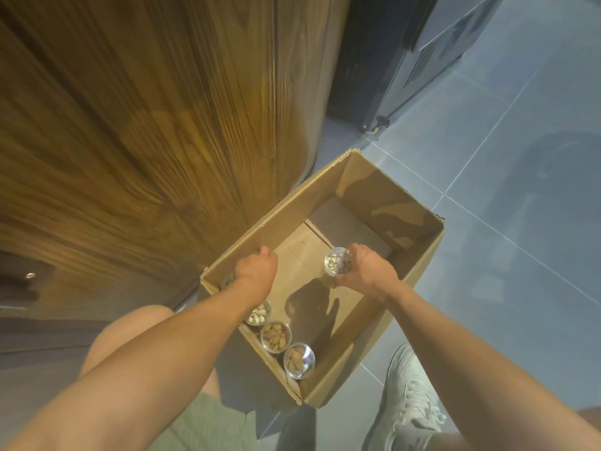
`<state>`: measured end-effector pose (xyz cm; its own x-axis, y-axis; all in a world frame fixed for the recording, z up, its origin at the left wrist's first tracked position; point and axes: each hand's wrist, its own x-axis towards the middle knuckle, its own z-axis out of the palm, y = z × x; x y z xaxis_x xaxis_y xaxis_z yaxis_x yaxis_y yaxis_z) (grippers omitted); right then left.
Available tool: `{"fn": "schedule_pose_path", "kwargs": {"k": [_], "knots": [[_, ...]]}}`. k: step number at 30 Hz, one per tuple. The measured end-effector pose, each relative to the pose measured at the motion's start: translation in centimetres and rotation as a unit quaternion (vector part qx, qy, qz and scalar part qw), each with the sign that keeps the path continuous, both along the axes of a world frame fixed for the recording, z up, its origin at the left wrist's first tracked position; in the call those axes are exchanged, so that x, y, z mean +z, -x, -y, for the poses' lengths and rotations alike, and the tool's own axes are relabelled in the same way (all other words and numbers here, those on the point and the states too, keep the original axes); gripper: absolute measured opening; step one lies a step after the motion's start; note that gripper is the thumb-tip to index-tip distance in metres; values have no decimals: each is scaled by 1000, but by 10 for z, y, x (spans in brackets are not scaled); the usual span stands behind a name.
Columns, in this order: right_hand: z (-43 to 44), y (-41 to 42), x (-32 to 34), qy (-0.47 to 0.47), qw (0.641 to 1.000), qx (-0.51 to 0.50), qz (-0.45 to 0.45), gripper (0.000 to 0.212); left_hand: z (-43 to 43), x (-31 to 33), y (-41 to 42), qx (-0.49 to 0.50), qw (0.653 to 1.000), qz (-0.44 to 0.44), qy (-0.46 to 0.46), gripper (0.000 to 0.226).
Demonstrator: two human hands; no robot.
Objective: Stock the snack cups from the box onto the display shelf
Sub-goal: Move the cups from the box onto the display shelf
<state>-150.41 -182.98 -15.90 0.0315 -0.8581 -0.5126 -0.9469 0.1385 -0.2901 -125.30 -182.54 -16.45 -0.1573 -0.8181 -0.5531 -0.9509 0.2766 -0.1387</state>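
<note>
An open cardboard box (388, 193) stands on the floor below me. My right hand (369, 271) grips a clear snack cup (338, 262) of mixed nuts from the side, above the middle of the box. My left hand (257, 268) hovers over the box's left side with its fingers curled, and its back hides whatever is under them. Along the near left wall stand a pistachio cup (259, 314), an almond cup (276, 336) and a third nut cup (299, 360). Another cup (227, 282) peeks out beside my left wrist. No shelf is in view.
A tall wood-grain panel (146, 141) rises right against the box's left side. A dark cabinet on castors (409, 60) stands at the far right on the grey tile floor (507, 222). My knee (130, 330) and a pale shoe (409, 395) flank the box's near corner.
</note>
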Motion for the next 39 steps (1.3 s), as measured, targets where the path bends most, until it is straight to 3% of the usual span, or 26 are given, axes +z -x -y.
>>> {"fn": "schedule_pose_path", "kwargs": {"k": [10, 16, 25, 33, 39], "knots": [[9, -13, 17, -10, 999, -26, 35, 71, -3, 13, -5, 75, 990, -120, -7, 43], [28, -11, 80, -16, 999, 13, 42, 63, -8, 85, 7, 101, 983, -151, -3, 51], [45, 14, 279, 23, 995, 76, 63, 76, -12, 289, 28, 156, 970, -184, -10, 53], [45, 36, 496, 52, 991, 77, 96, 69, -27, 490, 36, 213, 949, -234, -1, 66], [41, 44, 611, 55, 983, 120, 129, 59, -56, 597, 35, 260, 932, -253, 15, 69]]}}
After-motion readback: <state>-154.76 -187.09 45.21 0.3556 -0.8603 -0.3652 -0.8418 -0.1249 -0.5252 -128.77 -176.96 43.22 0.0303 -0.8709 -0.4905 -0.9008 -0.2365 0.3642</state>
